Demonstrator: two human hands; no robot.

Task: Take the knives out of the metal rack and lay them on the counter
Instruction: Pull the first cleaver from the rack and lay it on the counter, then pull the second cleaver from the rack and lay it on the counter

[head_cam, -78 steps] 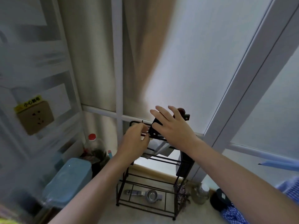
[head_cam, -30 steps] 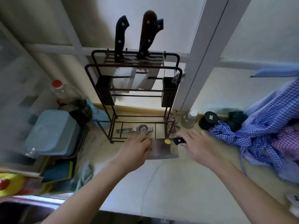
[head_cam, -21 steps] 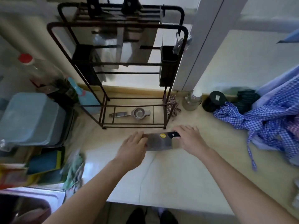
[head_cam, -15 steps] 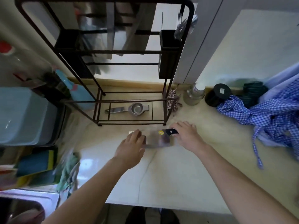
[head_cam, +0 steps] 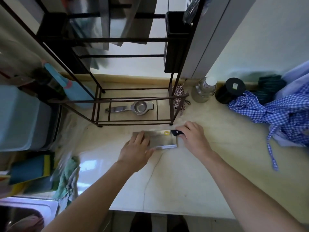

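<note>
A cleaver (head_cam: 161,138) with a wide steel blade, a yellow sticker and a black handle lies flat on the pale counter (head_cam: 192,178), just in front of the black metal rack (head_cam: 133,97). My right hand (head_cam: 194,137) is closed around the handle. My left hand (head_cam: 136,150) rests flat on the blade's left end, fingers spread. Blades of other knives (head_cam: 115,20) still hang in the rack's top tier; their handles are out of frame.
A metal squeezer (head_cam: 132,108) lies on the rack's bottom shelf. A clear bottle (head_cam: 204,90), a black jar (head_cam: 229,91) and checked blue cloth (head_cam: 274,114) sit right. A blue box (head_cam: 21,119), sponges (head_cam: 30,171), a rag (head_cam: 66,178) and a sink (head_cam: 25,213) are left.
Both hands lifted the cleaver from the rack's top and brought it down to the counter in front of the rack. The view has tilted down with it.
</note>
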